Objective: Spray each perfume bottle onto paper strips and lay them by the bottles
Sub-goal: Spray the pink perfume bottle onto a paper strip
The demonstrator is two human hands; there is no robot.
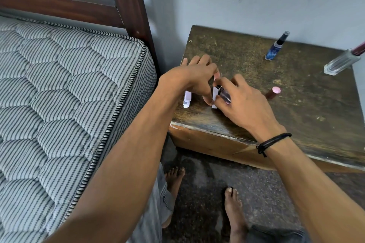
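Perfume bottle (225, 95), mid-frame above the tabletop (296, 108), sits half hidden in the right hand (245, 104), fingers clamped round it; left hand (195, 77) fingers pinch a paper strip (214, 105) beside it. Right edge crops a clear bottle (340, 63).

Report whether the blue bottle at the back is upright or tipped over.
Upright: the blue bottle stands on its base on the table, black cap uppermost.
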